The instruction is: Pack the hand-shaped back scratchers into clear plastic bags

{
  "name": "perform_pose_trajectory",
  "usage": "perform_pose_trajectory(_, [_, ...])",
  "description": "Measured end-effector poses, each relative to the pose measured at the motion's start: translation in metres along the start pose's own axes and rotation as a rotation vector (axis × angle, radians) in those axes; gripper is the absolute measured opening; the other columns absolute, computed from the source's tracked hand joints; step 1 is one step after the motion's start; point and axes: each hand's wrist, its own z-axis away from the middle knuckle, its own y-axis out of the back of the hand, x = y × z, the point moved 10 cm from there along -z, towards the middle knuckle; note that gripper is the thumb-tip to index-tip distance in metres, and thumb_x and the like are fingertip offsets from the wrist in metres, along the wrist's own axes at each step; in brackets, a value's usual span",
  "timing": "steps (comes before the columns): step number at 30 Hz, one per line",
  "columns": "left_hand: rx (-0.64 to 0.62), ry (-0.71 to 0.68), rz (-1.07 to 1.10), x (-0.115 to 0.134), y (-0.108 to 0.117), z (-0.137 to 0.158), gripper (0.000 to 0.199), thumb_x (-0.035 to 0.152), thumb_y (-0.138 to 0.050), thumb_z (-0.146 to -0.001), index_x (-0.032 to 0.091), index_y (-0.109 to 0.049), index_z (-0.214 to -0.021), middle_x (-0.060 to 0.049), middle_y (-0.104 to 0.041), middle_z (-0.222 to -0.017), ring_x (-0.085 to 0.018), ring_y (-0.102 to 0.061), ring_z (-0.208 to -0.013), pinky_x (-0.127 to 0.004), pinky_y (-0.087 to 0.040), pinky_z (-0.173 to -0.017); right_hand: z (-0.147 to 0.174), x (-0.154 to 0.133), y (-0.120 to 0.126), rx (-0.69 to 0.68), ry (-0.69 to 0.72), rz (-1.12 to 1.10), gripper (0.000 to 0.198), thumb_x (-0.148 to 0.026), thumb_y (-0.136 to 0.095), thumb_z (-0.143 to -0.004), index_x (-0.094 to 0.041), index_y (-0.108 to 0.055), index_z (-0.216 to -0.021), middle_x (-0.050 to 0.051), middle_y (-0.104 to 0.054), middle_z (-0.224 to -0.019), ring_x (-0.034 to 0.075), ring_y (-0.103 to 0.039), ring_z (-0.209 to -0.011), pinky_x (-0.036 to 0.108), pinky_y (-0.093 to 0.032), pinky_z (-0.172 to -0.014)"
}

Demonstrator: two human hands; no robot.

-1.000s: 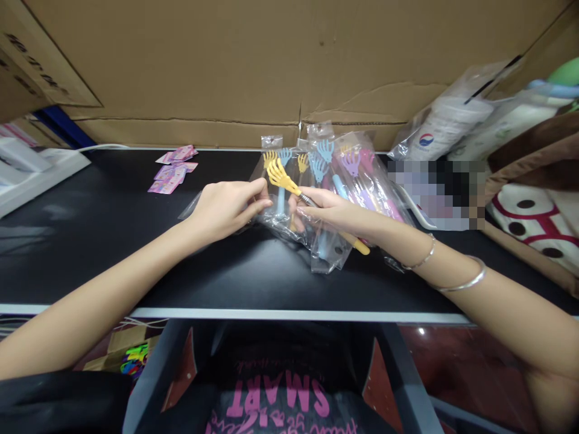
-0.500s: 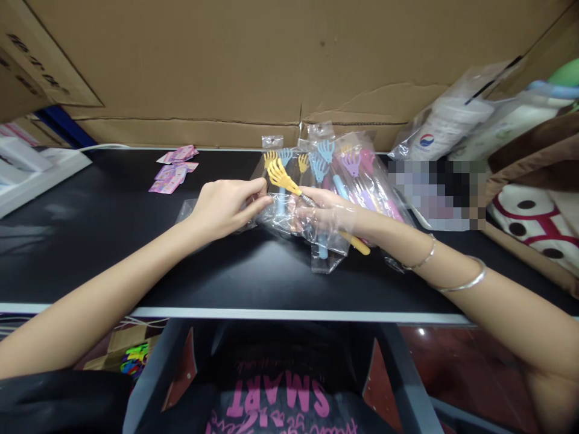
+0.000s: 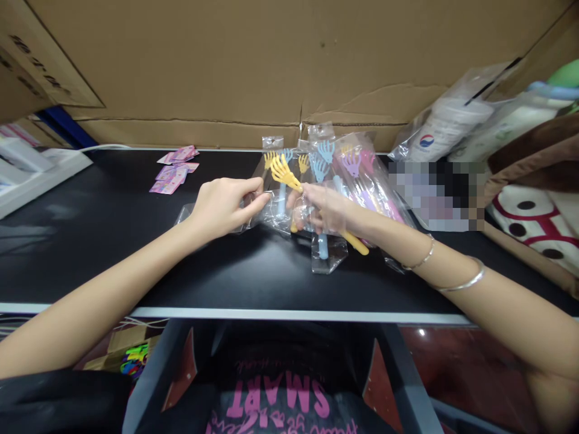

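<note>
A yellow back scratcher (image 3: 286, 173) with a hand-shaped head sits in the closed fingers of my right hand (image 3: 328, 206), its head pointing up and to the left. Its yellow handle comes out below my wrist. My left hand (image 3: 230, 205) pinches a clear plastic bag (image 3: 266, 208) at thumb and forefinger. More back scratchers in blue, yellow, purple and pink lie in clear sleeves behind and under my right hand, among them a purple one (image 3: 351, 161) and a blue one (image 3: 325, 150).
Small pink packets (image 3: 174, 172) lie at the left on the black tabletop (image 3: 113, 241). A white tray (image 3: 45, 175) stands far left. At the right are a bagged drink cup (image 3: 452, 123) and a brown bag (image 3: 525, 157). Cardboard (image 3: 203, 66) walls the back.
The fingers of my right hand have moved up toward the yellow scratcher's head, which has turned slightly and shifted right. My left hand stays nearly in place.
</note>
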Motion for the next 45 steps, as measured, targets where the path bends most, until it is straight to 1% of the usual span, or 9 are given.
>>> perform_pose_trajectory(5, [0.003, 0.008, -0.004, -0.002, -0.001, 0.0, 0.036, 0.047, -0.042, -0.089, 0.019, -0.055, -0.071, 0.002, -0.053, -0.057, -0.011, -0.049, -0.055, -0.023, -0.022, -0.053, 0.011, -0.016, -0.006, -0.027, 0.089, -0.069, 0.043, -0.058, -0.029, -0.096, -0.021, -0.052, -0.09, 0.001, -0.062, -0.069, 0.006, -0.031, -0.041, 0.022, -0.029, -0.039])
perform_pose_trajectory(9, [0.002, 0.02, -0.005, -0.003, -0.001, -0.001, 0.037, 0.048, -0.042, -0.089, 0.019, -0.056, -0.072, 0.002, -0.054, -0.057, -0.011, -0.049, -0.054, -0.023, -0.022, -0.053, 0.014, -0.025, -0.01, -0.066, 0.148, -0.073, 0.039, -0.056, -0.037, -0.094, -0.02, -0.051, -0.097, -0.001, -0.064, -0.072, 0.004, -0.027, -0.037, 0.022, -0.03, -0.04])
perform_pose_trajectory(13, [0.0, 0.037, -0.005, -0.005, -0.001, -0.001, 0.036, 0.048, -0.043, -0.088, 0.02, -0.057, -0.072, 0.001, -0.056, -0.059, -0.012, -0.051, -0.056, -0.023, -0.022, -0.053, 0.014, -0.021, -0.008, -0.038, 0.1, -0.051, 0.036, -0.051, -0.034, -0.097, -0.02, -0.052, -0.099, -0.001, -0.065, -0.075, 0.003, -0.026, -0.037, 0.022, -0.032, -0.043])
perform_pose_trajectory(17, [-0.009, 0.054, 0.001, -0.007, -0.002, -0.001, 0.036, 0.049, -0.045, -0.088, 0.02, -0.058, -0.071, 0.001, -0.059, -0.061, -0.012, -0.051, -0.056, -0.023, -0.023, -0.054, 0.016, -0.021, -0.009, -0.031, 0.094, 0.006, 0.043, -0.06, -0.045, -0.09, -0.02, -0.052, -0.104, -0.002, -0.062, -0.074, 0.002, -0.026, -0.038, 0.021, -0.033, -0.042])
perform_pose_trajectory(20, [-0.019, 0.059, -0.001, -0.007, -0.003, -0.002, 0.035, 0.049, -0.046, -0.087, 0.02, -0.058, -0.071, 0.002, -0.059, -0.061, -0.012, -0.051, -0.056, -0.023, -0.023, -0.054, 0.016, -0.02, -0.003, 0.055, 0.061, 0.103, 0.037, -0.049, -0.062, -0.085, -0.019, -0.053, -0.104, -0.005, -0.056, -0.069, 0.002, -0.033, -0.041, 0.018, -0.033, -0.04])
perform_pose_trajectory(26, [-0.025, 0.049, 0.006, -0.004, -0.003, -0.001, 0.035, 0.048, -0.044, -0.088, 0.02, -0.056, -0.07, 0.002, -0.06, -0.062, -0.012, -0.052, -0.056, -0.024, -0.024, -0.054, 0.017, -0.019, 0.0, 0.112, -0.002, 0.109, 0.015, -0.023, -0.052, -0.09, -0.017, -0.051, -0.104, -0.01, -0.046, -0.058, 0.002, -0.029, -0.038, 0.019, -0.035, -0.042])
perform_pose_trajectory(33, [-0.031, 0.043, 0.012, -0.003, -0.003, 0.0, 0.034, 0.048, -0.044, -0.088, 0.02, -0.056, -0.071, 0.002, -0.062, -0.064, -0.013, -0.053, -0.059, -0.023, -0.025, -0.055, 0.017, -0.018, 0.003, 0.16, -0.021, 0.134, 0.027, -0.012, -0.047, -0.085, -0.017, -0.05, -0.112, -0.012, -0.037, -0.052, 0.003, -0.03, -0.037, 0.019, -0.034, -0.041])
perform_pose_trajectory(41, [-0.031, 0.033, 0.01, -0.002, -0.003, -0.001, 0.033, 0.046, -0.044, -0.089, 0.021, -0.057, -0.073, 0.001, -0.061, -0.063, -0.013, -0.054, -0.058, -0.023, -0.026, -0.055, 0.014, -0.016, 0.004, 0.15, 0.013, 0.063, 0.045, -0.01, -0.047, -0.079, -0.022, -0.051, -0.122, -0.002, -0.064, -0.086, 0.003, -0.034, -0.041, 0.019, -0.039, -0.039])
perform_pose_trajectory(45, [-0.038, 0.039, 0.009, -0.002, -0.003, 0.0, 0.032, 0.046, -0.045, -0.089, 0.021, -0.058, -0.073, 0.001, -0.063, -0.063, -0.013, -0.056, -0.059, -0.023, -0.026, -0.055, 0.013, -0.017, 0.002, 0.118, 0.032, 0.054, 0.051, -0.009, -0.045, -0.079, -0.024, -0.05, -0.128, 0.001, -0.067, -0.107, 0.001, -0.031, -0.04, 0.018, -0.04, -0.038])
